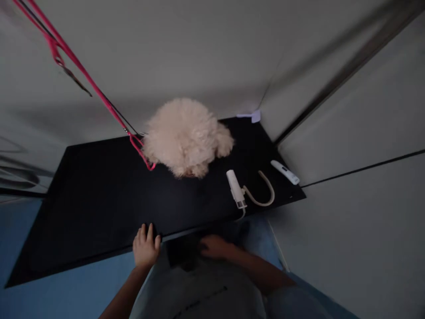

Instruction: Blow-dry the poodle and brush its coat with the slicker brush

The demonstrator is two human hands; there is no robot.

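Note:
My left hand [146, 249] rests at the front edge of the black table [109, 208], fingers stretched over its top and holding nothing. In front of my body, below the table edge, my right hand [212, 246] is in shadow beside something dark. Its fingers are hard to make out. A fluffy cream dog [186, 137] lies on the table near the back wall, out of reach of both hands as they stand. A pink grooming loop [141, 150] hangs by the dog's left side in the picture, on a pink strap [89, 79] from above.
A white handheld device [235, 188] with a curved beige tube [267, 195] lies at the table's front right. Farther right is a white clipper-like tool [284, 172]. A pale purple brush [255, 116] lies at the back right corner. Grey walls [358, 221] stand behind and right.

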